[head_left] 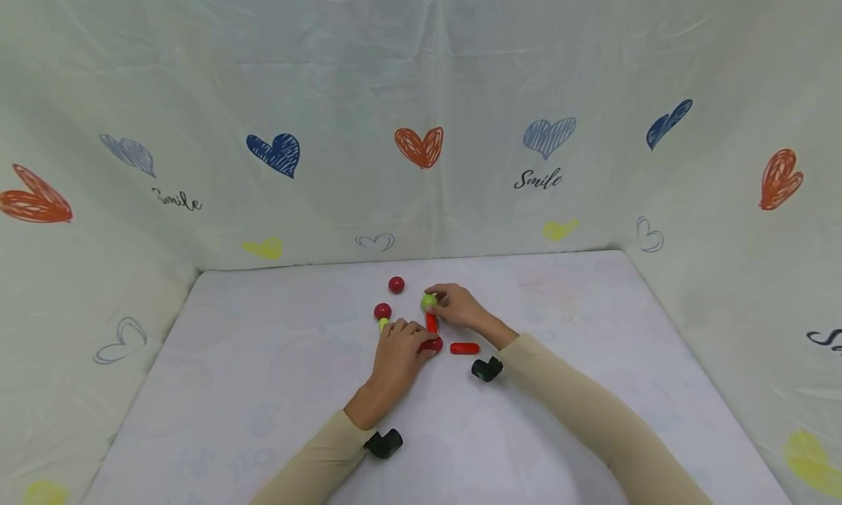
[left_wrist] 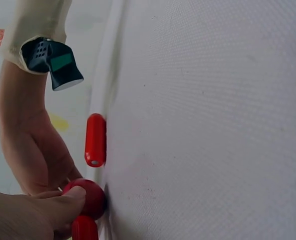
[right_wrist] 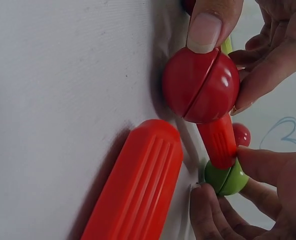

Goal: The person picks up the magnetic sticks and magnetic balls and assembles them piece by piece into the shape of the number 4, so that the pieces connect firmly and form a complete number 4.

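Observation:
My left hand [head_left: 395, 355] grips a red ball [right_wrist: 200, 87] with a groove across it, thumb and fingers on opposite sides. A grooved red rod [right_wrist: 218, 142] runs from this ball to a green ball [right_wrist: 225, 178], which my right hand [head_left: 458, 308] pinches between thumb and fingers. Just right of the left hand, a second red rod [head_left: 465, 348] lies loose on the table. Beyond the left fingers, another red ball [head_left: 382, 311] meets a yellow-green rod [head_left: 384, 324], whose near end is hidden by that hand. In the left wrist view the green ball is out of sight.
A third red ball [head_left: 396, 284] sits by itself farther back on the white table [head_left: 263, 381]. Behind it and at the sides hangs a pale curtain [head_left: 342, 88] printed with hearts. A black wrist camera [head_left: 487, 369] is on the right arm, another [head_left: 384, 443] on the left.

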Action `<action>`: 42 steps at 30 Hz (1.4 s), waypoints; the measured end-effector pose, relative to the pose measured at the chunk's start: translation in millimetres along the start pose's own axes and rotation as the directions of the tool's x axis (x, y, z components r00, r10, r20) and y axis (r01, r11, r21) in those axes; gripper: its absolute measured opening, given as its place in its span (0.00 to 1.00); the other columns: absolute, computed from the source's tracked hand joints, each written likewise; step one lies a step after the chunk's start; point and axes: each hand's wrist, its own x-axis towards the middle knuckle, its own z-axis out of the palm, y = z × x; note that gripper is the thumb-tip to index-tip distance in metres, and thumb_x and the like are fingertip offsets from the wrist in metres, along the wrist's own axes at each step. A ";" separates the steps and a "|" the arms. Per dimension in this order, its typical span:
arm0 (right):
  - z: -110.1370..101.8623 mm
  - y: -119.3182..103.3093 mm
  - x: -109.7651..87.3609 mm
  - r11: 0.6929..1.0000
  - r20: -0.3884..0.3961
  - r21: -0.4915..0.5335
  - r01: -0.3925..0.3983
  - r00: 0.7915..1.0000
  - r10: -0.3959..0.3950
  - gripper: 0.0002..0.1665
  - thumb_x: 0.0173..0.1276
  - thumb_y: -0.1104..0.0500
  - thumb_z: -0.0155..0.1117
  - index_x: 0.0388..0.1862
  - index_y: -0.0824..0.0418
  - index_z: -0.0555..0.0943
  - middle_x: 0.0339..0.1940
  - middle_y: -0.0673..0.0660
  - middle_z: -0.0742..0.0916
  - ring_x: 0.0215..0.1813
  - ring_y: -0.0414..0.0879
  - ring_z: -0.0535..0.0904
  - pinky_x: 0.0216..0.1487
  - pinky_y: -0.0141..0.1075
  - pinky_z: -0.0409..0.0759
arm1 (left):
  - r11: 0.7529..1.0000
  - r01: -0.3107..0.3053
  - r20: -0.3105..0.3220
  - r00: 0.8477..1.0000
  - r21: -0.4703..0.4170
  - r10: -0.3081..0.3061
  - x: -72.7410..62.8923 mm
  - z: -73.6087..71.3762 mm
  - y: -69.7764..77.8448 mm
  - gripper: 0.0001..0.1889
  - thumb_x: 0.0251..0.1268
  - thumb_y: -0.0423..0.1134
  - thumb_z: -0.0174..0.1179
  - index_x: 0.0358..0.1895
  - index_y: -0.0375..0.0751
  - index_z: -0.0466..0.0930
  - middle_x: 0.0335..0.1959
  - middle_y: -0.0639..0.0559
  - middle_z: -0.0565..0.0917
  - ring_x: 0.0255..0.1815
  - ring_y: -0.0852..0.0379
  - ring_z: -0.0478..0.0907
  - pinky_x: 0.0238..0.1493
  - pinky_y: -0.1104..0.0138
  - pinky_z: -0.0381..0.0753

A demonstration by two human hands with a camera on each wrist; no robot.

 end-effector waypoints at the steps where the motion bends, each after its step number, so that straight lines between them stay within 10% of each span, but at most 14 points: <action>1: -0.6 -0.1 -1.8 1.000 0.000 -0.005 0.000 1.000 0.000 0.25 0.76 0.64 0.66 0.70 0.65 0.80 0.61 0.67 0.86 0.57 0.58 0.84 0.54 0.43 0.86 | 1.000 -0.001 -0.001 1.000 -0.003 0.001 -0.1 -0.3 0.1 0.15 0.60 0.44 0.79 0.51 0.51 0.93 0.44 0.53 0.89 0.48 0.52 0.78 0.57 0.55 0.76; 21: -6.3 25.8 -76.8 0.984 0.009 -0.110 0.142 0.990 -0.142 0.19 0.70 0.65 0.74 0.58 0.67 0.84 0.49 0.58 0.89 0.47 0.50 0.83 0.51 0.42 0.85 | 1.000 0.014 0.025 1.000 -0.015 -0.013 0.2 -1.4 -1.7 0.19 0.57 0.48 0.81 0.52 0.51 0.92 0.45 0.53 0.90 0.48 0.52 0.79 0.58 0.53 0.77; 33: 2.4 29.5 -90.2 0.950 -0.004 -0.229 0.211 0.976 -0.218 0.15 0.66 0.72 0.74 0.50 0.64 0.87 0.38 0.53 0.85 0.40 0.45 0.81 0.46 0.39 0.83 | 0.998 0.036 0.064 0.997 -0.057 -0.032 4.0 -4.3 -3.2 0.19 0.58 0.46 0.81 0.53 0.50 0.92 0.45 0.53 0.90 0.47 0.52 0.80 0.58 0.52 0.77; 42: 2.5 28.8 -95.0 0.987 0.015 -0.034 0.157 0.987 -0.157 0.17 0.68 0.72 0.70 0.55 0.66 0.85 0.37 0.54 0.87 0.36 0.41 0.80 0.39 0.32 0.80 | 0.996 0.024 0.113 0.993 -0.084 -0.015 7.8 -5.9 -6.2 0.20 0.59 0.44 0.80 0.55 0.49 0.91 0.46 0.52 0.91 0.47 0.52 0.80 0.55 0.53 0.76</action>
